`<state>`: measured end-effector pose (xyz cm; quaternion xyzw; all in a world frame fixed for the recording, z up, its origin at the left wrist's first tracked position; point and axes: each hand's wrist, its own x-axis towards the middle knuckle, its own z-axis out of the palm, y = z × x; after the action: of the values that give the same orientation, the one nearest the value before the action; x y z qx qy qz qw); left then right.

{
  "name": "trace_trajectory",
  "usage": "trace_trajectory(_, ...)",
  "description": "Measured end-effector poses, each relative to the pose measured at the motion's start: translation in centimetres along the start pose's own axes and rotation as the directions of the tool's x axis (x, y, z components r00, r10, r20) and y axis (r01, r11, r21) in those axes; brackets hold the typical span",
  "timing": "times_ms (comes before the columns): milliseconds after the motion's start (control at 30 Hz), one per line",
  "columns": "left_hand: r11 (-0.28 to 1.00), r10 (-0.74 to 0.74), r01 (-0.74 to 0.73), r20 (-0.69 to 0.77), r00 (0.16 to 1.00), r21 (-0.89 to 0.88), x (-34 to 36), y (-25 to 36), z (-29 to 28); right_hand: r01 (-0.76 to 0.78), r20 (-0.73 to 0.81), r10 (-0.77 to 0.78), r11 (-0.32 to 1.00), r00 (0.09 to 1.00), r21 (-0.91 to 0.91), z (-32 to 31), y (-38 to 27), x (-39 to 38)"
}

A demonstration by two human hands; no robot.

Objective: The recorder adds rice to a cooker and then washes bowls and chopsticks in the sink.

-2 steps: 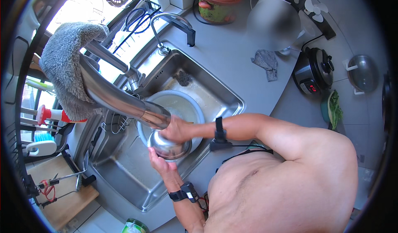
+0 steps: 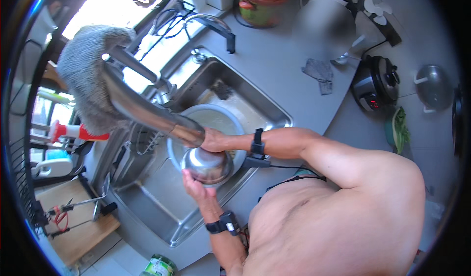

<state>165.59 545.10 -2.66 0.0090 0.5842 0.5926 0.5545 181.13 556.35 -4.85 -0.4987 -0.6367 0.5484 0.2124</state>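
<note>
A shiny metal bowl (image 2: 207,167) is held tilted over the near rim of a round pale basin (image 2: 172,148), which stands in the steel sink. My left hand (image 2: 199,187) is closed on the bowl's near left edge, thumb and fingers against the metal. At the bowl's far edge, under the end of the thick metal faucet (image 2: 147,106), is my right hand (image 2: 214,141). Its fingers are hidden by the bowl and the faucet, so I cannot tell their grip. Inside the basin, part of the content shows but is too unclear to name.
A grey towel (image 2: 91,79) hangs over the faucet. A thin curved tap (image 2: 216,21) rises at the sink's back corner. On the counter to the right lies a grey cloth (image 2: 319,75). A wooden cutting board (image 2: 81,227) and a green-labelled jar (image 2: 159,266) are at lower left.
My right hand has slid off the bowl's upper surface to its far edge, leaving more of the bowl visible. My left hand keeps its hold. The whole view has shifted slightly.
</note>
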Motion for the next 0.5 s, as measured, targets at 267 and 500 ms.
trace_trajectory(267,0.985,0.045,-0.045,0.001,0.999,-0.164,-3.3,-2.3,1.3,0.420,-0.072,-0.444,0.880,0.893,-0.223,0.9,-1.5,-4.1)
trace_trajectory(500,0.971,0.109,-0.101,0.027,0.994,-0.218,-4.4,-0.9,-1.7,0.722,0.124,-0.731,0.608,0.671,-0.329,2.4,-7.6,-8.6)
